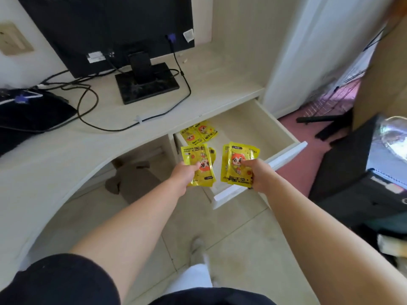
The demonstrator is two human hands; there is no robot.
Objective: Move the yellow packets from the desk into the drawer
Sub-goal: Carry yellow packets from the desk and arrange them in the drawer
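Drawer (280,126) under the right end of the bench (220,71) stands pulled well out, its white front panel nearest the viewer. Left grip (184,173) is closed on the left bunch (189,154) of yellow packets, thumb across the top face, print upside-down to the camera; a second packet edge peeks out behind on the right side. Right grip (259,176) pinches the right bunch (236,155), held upright, orange cartoon figure on the front packet, thumb pressed over it, another packet edge showing behind on the left. How many packets are in each bunch cannot be told. Both bunches are in the air over the near left part of the open drawer, side by side, a narrow gap between them, not touching. Stowed packets (198,133), also yellow, lie flat and overlapping in the drawer's back left corner, partly tucked under the bench edge. On the bench: a black monitor (110,25) seen from behind, on a square base (146,88), with black cables (88,104) looping across the top and a dark bag (28,113) at the left end. Wall socket plate (13,38) at upper left. Below, pale floor tiles (231,234), a foot in a white sock (198,249), and pinkish flooring (295,159) right of the drawer
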